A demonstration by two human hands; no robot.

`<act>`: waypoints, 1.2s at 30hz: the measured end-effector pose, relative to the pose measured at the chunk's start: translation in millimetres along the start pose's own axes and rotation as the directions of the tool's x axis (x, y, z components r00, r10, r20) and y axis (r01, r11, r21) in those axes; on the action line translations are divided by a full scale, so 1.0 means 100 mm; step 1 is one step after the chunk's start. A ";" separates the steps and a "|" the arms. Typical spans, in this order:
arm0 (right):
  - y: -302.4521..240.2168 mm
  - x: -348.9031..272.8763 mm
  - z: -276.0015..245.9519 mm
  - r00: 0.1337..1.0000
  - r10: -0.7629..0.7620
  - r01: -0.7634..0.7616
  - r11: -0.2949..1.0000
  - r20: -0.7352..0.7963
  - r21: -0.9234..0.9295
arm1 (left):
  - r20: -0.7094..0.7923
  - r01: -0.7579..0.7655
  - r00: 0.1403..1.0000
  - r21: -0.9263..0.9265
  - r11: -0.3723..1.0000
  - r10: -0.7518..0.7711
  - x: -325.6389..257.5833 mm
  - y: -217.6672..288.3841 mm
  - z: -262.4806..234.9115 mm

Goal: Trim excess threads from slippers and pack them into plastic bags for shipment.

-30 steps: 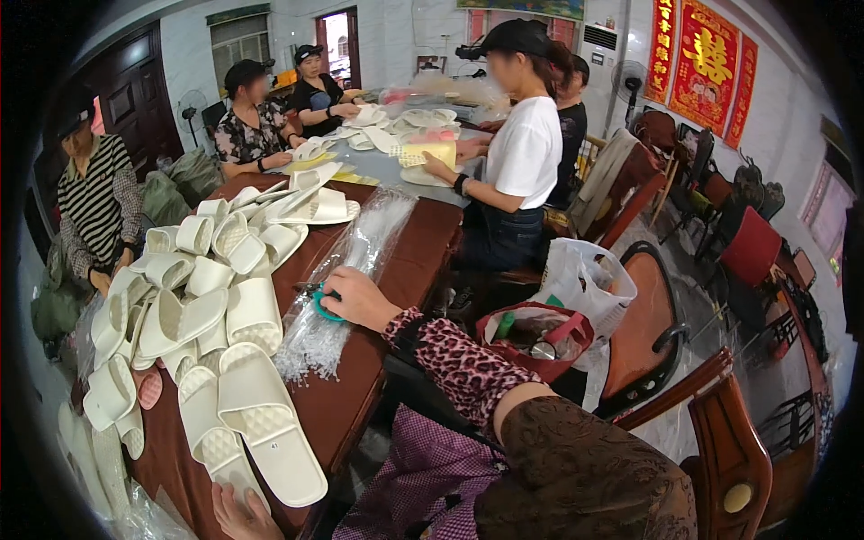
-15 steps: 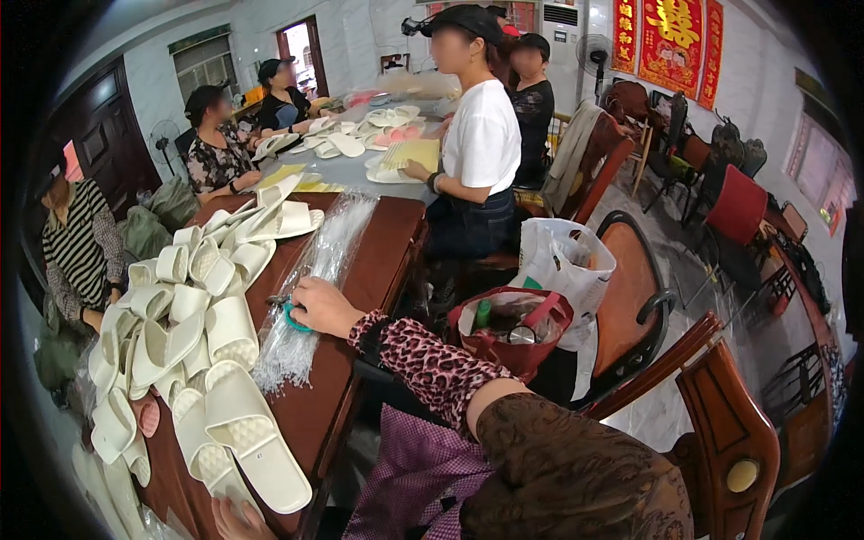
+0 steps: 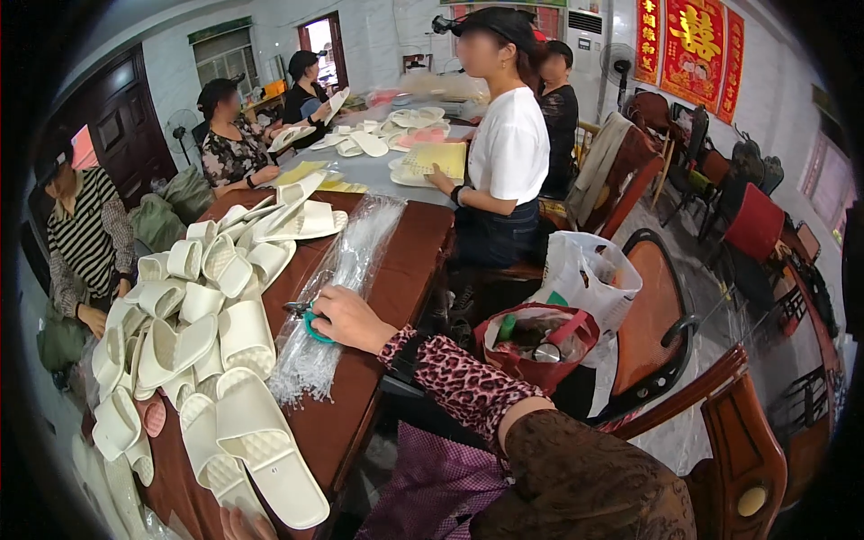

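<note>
My right hand point(image 3: 351, 320) is closed round the teal handles of a pair of scissors point(image 3: 320, 329), with its dark blades toward the slippers. It rests over a bundle of thin clear plastic strands point(image 3: 306, 367) in a clear bag. At the lower edge my left hand point(image 3: 248, 525) shows only its fingers, stretched out and slightly apart against the heel of a cream slipper point(image 3: 219, 447). Another cream slipper point(image 3: 270, 450) lies overlapping it, sole down. Beyond them a heap of cream slippers point(image 3: 176, 349) covers the table's left side, with a pink slipper point(image 3: 153, 416) partly under it.
The brown table point(image 3: 405, 236) meets a grey table point(image 3: 360, 167) bearing more slippers and yellow sheets point(image 3: 430, 162). Several people work around them. On my right, a red bag point(image 3: 531, 346), a white plastic bag point(image 3: 589, 274) and wooden chairs point(image 3: 733, 432) stand close.
The view has shifted, so everything sits further right. My right hand keeps the scissors on the strands. A person at the far table now has a slipper raised.
</note>
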State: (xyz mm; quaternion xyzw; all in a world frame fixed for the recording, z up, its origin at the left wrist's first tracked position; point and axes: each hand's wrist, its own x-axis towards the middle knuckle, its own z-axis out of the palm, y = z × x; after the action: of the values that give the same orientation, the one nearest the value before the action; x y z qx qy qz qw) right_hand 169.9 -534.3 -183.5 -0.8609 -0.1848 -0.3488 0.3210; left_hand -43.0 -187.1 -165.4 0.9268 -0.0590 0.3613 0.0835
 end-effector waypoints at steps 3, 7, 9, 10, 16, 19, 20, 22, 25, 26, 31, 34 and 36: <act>0.01 0.01 0.01 1.000 -0.012 0.012 1.000 0.001 0.002 | -0.007 0.013 1.000 -0.045 0.999 -0.013 0.03 0.03 -0.01; 0.03 0.00 0.00 0.999 0.007 -0.007 1.000 0.054 0.011 | 0.009 -0.004 1.000 -0.035 0.999 0.004 0.04 0.00 -0.01; 0.03 0.01 0.01 0.998 0.012 -0.013 1.000 0.065 0.015 | 0.014 -0.019 1.000 -0.017 1.000 0.019 0.04 0.00 -0.01; 0.03 0.01 0.01 0.997 0.018 -0.019 1.000 0.078 0.020 | 0.020 -0.009 1.000 -0.017 1.000 0.010 0.04 0.00 -0.01; 0.07 0.01 -0.05 0.998 -0.008 0.007 1.000 0.068 0.011 | 0.027 -0.010 1.000 -0.052 0.999 0.012 0.08 0.02 0.06; 0.05 0.00 -0.02 0.998 -0.010 0.008 0.999 0.065 0.033 | 0.047 0.015 0.999 -0.057 0.998 -0.012 0.18 0.13 -0.04; 0.03 0.01 0.00 0.998 -0.006 0.004 0.999 0.066 0.038 | 0.056 0.027 0.998 -0.052 0.998 -0.024 0.18 0.14 -0.06; -0.01 0.05 0.07 0.999 -0.050 0.049 0.994 0.004 0.100 | 0.067 0.019 0.998 -0.043 0.999 -0.016 0.20 0.13 -0.05; 0.00 0.04 0.01 0.999 -0.043 0.044 0.997 -0.019 0.067 | 0.088 -0.019 0.996 -0.111 0.994 0.029 0.26 0.10 0.08; 0.02 0.03 -0.01 0.999 -0.036 0.038 0.998 -0.020 0.057 | 0.093 -0.029 0.995 -0.126 0.992 0.041 0.28 0.11 0.12; 0.08 0.01 -0.03 0.999 -0.018 0.016 0.999 0.045 0.035 | 0.108 -0.073 0.990 -0.175 0.982 0.093 0.34 0.16 0.22; 0.07 0.02 -0.01 0.999 -0.010 0.007 0.998 0.052 0.061 | 0.114 -0.092 0.987 -0.189 0.978 0.115 0.36 0.18 0.25; 0.04 0.03 0.04 0.999 -0.022 0.020 0.997 0.034 0.075 | 0.116 -0.087 0.987 -0.177 0.980 0.109 0.34 0.15 0.22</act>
State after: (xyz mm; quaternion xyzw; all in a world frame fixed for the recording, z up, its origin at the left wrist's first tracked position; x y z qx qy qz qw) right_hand 176.3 -534.4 -185.0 -0.8523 -0.2122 -0.3301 0.3459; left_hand -6.8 -208.1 -156.4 0.9330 -0.1406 0.2998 0.1410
